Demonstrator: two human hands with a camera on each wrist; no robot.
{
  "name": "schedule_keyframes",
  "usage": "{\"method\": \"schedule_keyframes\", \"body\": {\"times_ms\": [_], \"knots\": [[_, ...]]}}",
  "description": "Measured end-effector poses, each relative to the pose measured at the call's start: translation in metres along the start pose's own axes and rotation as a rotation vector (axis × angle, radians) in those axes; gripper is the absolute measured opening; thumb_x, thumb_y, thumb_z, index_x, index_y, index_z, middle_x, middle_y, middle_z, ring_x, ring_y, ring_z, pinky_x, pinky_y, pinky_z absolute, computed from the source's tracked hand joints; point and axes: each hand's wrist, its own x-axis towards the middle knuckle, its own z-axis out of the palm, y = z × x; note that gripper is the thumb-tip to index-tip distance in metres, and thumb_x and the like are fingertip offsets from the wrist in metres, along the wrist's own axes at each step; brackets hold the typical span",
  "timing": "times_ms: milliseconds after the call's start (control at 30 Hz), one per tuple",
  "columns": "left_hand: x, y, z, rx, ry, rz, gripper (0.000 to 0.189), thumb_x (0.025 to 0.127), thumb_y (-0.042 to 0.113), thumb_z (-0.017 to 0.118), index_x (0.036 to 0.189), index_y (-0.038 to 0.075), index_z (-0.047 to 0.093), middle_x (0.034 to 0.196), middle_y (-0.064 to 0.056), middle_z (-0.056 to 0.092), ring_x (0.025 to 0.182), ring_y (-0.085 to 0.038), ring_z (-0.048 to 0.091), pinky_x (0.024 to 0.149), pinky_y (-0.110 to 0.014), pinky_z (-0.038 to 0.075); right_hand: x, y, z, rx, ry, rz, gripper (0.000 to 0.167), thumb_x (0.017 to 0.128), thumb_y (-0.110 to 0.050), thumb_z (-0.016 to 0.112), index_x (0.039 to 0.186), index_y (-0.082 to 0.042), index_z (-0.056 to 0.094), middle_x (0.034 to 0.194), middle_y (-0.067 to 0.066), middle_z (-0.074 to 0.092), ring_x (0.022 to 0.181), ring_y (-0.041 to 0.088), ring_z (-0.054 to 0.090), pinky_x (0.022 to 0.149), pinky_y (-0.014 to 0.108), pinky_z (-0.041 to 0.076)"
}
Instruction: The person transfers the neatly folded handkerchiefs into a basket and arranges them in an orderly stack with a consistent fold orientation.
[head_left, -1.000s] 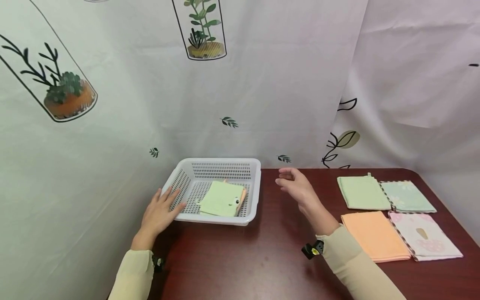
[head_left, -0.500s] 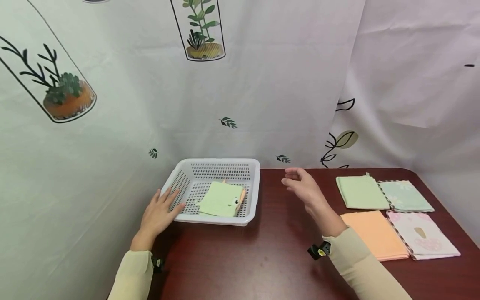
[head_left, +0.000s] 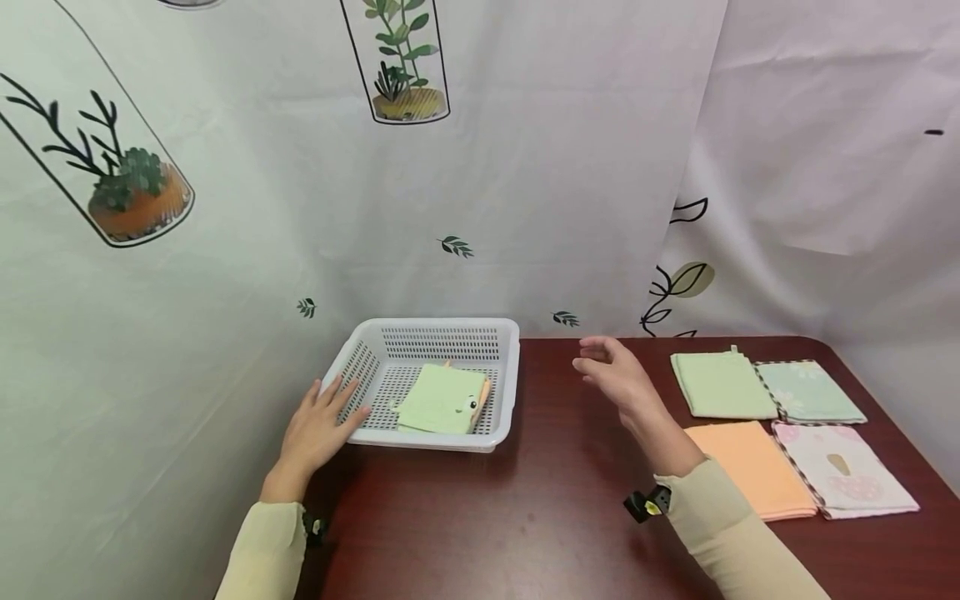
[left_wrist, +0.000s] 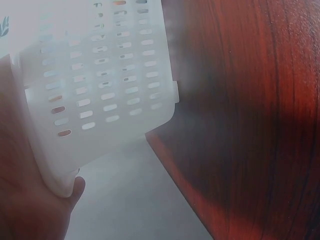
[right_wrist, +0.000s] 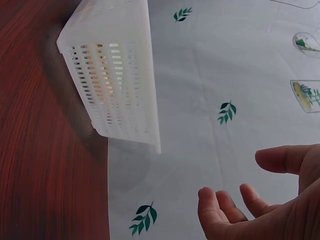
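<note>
In the head view my left hand (head_left: 317, 427) rests, fingers spread, on the near left corner of a white perforated plastic basket (head_left: 508, 392). The left wrist view shows that hand (left_wrist: 30, 185) against the basket's rim (left_wrist: 65, 187). Inside the basket lies a folded light green cloth (head_left: 442, 396) with a cartoon eye, over an orange one (head_left: 485, 390) that is mostly covered. Right of the basket, my right hand (head_left: 617, 375) hovers above the table with loosely bent fingers and nothing in them. Its fingers also stand apart in the right wrist view.
At the table's right lie several folded cloths: a green one (head_left: 722, 385), a mint one (head_left: 812, 392), an orange one (head_left: 753, 467) and a pink-white one (head_left: 843, 471). A printed curtain (head_left: 570, 167) hangs behind the dark red table (head_left: 480, 525).
My right hand has drifted to the right, farther from the basket. The left hand, the basket and the cloths stay where they were.
</note>
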Motion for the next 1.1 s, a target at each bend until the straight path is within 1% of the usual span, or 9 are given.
{"method": "schedule_keyframes", "body": {"times_ms": [100,467,633,900,1100], "knots": [[0.0,0.0,0.0,0.001,-0.002,-0.002,0.08,0.099,0.067,0.043,0.158,0.013,0.036,0.165,-0.021,0.025,0.151,-0.051,0.01,0.114,-0.073,0.017,-0.002,0.0,-0.002,-0.008,0.003,-0.003,0.049,0.099,-0.012,0.06,0.144,0.001,0.045,0.144,0.023,0.05,0.128,0.035,0.054,0.108,0.045,0.046],[0.0,0.0,0.001,0.001,-0.003,0.005,0.08,0.099,0.066,0.043,0.158,0.012,0.037,0.165,-0.022,0.025,0.15,-0.052,0.01,0.114,-0.073,0.017,-0.004,0.003,-0.011,-0.029,0.017,-0.005,0.05,0.099,-0.012,0.059,0.145,0.002,0.044,0.144,0.024,0.048,0.129,0.036,0.053,0.107,0.043,0.048],[0.0,0.0,0.001,-0.002,-0.003,0.004,0.079,0.099,0.066,0.043,0.158,0.013,0.037,0.165,-0.021,0.025,0.151,-0.051,0.01,0.115,-0.073,0.017,-0.006,0.005,-0.015,-0.041,0.021,0.001,0.05,0.1,-0.013,0.059,0.145,0.001,0.044,0.145,0.024,0.048,0.129,0.036,0.054,0.109,0.044,0.046],[0.001,0.0,0.0,-0.004,-0.006,0.003,0.08,0.099,0.066,0.043,0.158,0.013,0.036,0.165,-0.021,0.025,0.151,-0.051,0.009,0.115,-0.072,0.017,-0.007,0.007,-0.021,-0.03,0.021,0.001,0.051,0.1,-0.013,0.059,0.146,0.003,0.042,0.146,0.025,0.046,0.13,0.037,0.052,0.111,0.048,0.044],[0.001,0.0,0.0,-0.006,-0.006,0.003,0.08,0.099,0.066,0.043,0.158,0.013,0.036,0.165,-0.021,0.025,0.151,-0.052,0.009,0.115,-0.072,0.017,-0.009,0.008,-0.028,-0.051,0.031,0.001,0.052,0.101,-0.015,0.059,0.147,0.001,0.042,0.147,0.024,0.046,0.131,0.037,0.052,0.112,0.049,0.042]]}}
